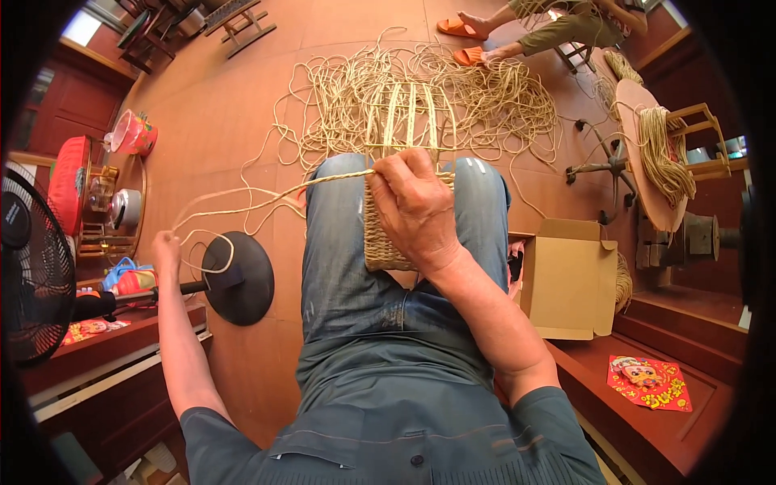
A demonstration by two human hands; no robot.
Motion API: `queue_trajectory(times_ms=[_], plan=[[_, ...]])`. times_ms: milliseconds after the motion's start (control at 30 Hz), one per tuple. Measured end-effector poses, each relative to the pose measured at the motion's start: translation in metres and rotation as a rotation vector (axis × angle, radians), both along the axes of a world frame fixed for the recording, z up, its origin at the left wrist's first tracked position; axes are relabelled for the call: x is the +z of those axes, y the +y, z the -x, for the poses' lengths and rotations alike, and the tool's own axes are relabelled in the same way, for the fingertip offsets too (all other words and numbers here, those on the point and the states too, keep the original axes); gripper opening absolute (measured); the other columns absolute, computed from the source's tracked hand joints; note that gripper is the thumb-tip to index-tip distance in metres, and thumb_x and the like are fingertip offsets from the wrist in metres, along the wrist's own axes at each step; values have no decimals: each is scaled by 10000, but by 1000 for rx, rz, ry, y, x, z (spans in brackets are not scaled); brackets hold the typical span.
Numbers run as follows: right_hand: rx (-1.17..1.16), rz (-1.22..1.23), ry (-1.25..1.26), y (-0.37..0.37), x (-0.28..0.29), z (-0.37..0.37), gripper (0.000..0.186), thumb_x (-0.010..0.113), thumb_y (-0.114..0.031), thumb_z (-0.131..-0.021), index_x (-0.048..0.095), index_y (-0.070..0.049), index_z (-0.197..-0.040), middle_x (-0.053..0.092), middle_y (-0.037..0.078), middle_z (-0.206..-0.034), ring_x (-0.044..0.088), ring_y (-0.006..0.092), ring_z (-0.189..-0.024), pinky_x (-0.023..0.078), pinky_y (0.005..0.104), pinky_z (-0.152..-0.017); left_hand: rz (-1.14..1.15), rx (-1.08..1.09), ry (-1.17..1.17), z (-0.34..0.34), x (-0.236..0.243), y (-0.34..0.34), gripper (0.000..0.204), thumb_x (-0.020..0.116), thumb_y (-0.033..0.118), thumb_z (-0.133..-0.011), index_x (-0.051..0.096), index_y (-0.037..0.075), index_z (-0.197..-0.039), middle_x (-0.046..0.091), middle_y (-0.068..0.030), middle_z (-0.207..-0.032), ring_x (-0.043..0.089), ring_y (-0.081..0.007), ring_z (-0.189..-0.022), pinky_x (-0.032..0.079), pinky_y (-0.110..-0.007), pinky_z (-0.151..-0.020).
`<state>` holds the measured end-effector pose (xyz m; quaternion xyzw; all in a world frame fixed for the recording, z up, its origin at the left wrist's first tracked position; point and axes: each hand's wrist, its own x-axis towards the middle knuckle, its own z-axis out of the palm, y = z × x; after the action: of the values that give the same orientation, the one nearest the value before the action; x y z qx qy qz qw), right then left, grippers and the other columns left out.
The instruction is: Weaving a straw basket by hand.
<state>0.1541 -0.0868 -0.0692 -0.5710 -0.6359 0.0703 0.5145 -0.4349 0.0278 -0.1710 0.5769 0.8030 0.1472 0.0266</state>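
Note:
Between my knees stands a partly woven basket (382,242), its lower wall closely woven in tan cord and its bare upright strands reaching away from me. My right hand (416,206) is closed at the working edge of the weave, pinching a twisted straw-coloured cord (335,175). From there the cord runs left in loose strands. Out at the far left, my left hand (167,249) is closed around the strand ends with the arm stretched out. My right hand hides part of the basket's wall and rim.
A tangled heap of cord (335,109) covers the floor ahead. Beyond it sits another person in orange slippers (462,29). A black fan base (250,279) lies beside my left arm, a fan (32,259) farther left. An open cardboard box (570,279) stands right.

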Motion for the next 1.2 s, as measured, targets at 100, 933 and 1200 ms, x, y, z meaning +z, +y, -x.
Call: queue_trajectory(times_ms=[100,933,1200], plan=[[-1,86,-15,0,3,0,91,756,-77,-949,674,-63,-987,641,137,-961,698,359,-803,574,457,-695,-72,-354,-25,-49,-24,-27,473,767,106,-914,658,27,-1367,739,-212,-1218,728,-349,-1064,573,-451,-983],[-84,177,65,6,5,-1,104,750,-82,-985,658,-33,-997,669,146,-898,684,354,-797,550,445,-698,126,-574,-1393,-432,86,-68,144,730,147,-1043,751,12,-1088,673,36,-831,590,-36,-717,493,-227,-631],[-75,189,52,5,5,-2,115,762,-52,-966,647,-38,-976,666,133,-889,685,307,-755,552,414,-655,170,-558,-1440,-435,85,-58,156,753,161,-1028,713,15,-991,674,22,-813,593,-37,-720,499,-229,-634]])
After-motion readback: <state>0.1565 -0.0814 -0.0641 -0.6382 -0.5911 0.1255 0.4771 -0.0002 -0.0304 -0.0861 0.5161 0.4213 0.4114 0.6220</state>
